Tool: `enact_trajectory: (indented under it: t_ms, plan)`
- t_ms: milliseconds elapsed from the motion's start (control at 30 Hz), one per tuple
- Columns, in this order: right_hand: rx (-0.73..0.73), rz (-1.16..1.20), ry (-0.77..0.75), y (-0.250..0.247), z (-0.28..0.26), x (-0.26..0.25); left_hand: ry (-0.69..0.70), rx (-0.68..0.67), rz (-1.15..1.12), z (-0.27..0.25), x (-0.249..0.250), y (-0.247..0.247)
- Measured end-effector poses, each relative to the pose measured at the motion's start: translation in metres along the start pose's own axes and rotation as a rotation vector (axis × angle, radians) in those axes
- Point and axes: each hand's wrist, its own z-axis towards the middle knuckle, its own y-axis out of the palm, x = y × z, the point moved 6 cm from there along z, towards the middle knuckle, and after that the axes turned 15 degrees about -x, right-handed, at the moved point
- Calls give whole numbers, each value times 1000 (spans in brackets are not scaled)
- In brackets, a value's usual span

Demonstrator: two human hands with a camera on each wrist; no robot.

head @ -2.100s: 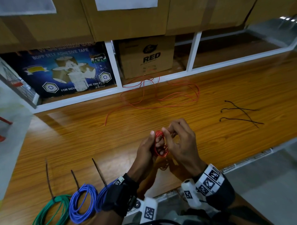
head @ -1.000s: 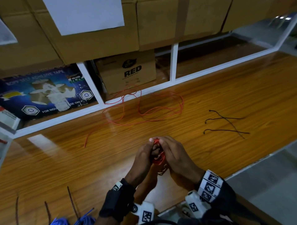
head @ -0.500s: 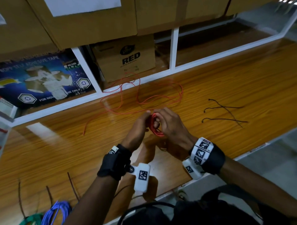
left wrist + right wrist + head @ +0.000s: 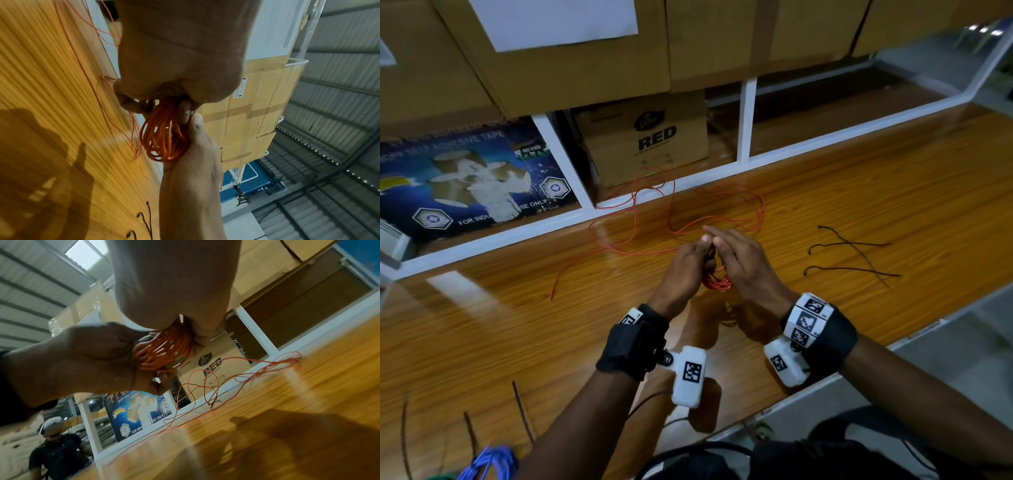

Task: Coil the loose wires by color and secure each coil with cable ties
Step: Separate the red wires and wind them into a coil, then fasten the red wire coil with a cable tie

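Observation:
A small coil of red wire (image 4: 717, 282) hangs between my two hands above the wooden table (image 4: 859, 192). My left hand (image 4: 690, 265) grips the coil's top with curled fingers. My right hand (image 4: 743, 263) pinches the same coil from the other side, with its fingertips beside the left thumb. The left wrist view shows the coil (image 4: 164, 134) under my left palm (image 4: 174, 56). In the right wrist view, the coil (image 4: 164, 353) sits between both hands. From the coil, loose red wire (image 4: 678, 219) trails across the table to the shelf.
Three black cable ties (image 4: 849, 257) lie to the right of my hands. A blue coil (image 4: 489, 459) and more ties (image 4: 520, 411) lie at the near left. Cardboard boxes (image 4: 647, 137) fill the white shelf behind. Another person (image 4: 55, 449) sits far off.
Both hands have carried the red coil away from the table's near edge toward the loose wire. The hands have turned around the coil, and the head view has shifted.

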Motion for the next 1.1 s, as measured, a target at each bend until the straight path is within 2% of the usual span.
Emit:
enact_trajectory:
  t_ms: [133, 200, 300, 433, 500, 567, 800, 967, 1100]
  plan:
    - [65, -35, 33, 4, -6, 0, 11, 86, -20, 3, -5, 3]
    - [68, -90, 57, 8, -7, 3, 3, 101, -29, 5, -11, 5]
    - [45, -31, 106, 11, -9, 13, -51, 98, -52, 7, -26, 8]
    - [-93, 182, 278, -1, -16, 24, -134, 71, -92, 11, -40, 10]
    - [-97, 216, 395, -23, -23, 37, -141, 58, -104, 12, -37, 12]
    - [-67, 153, 486, -52, -29, 61, -153, 51, -89, 14, -36, 13]
    - [-98, -75, 746, -142, -44, 141, -196, 6, -96, 26, -45, 26]
    - [-269, -319, 833, -148, -41, 175, -219, 13, -111, 36, -48, 33]
    - [-329, -370, 814, -141, -34, 190, -217, 13, -134, 43, -53, 34]
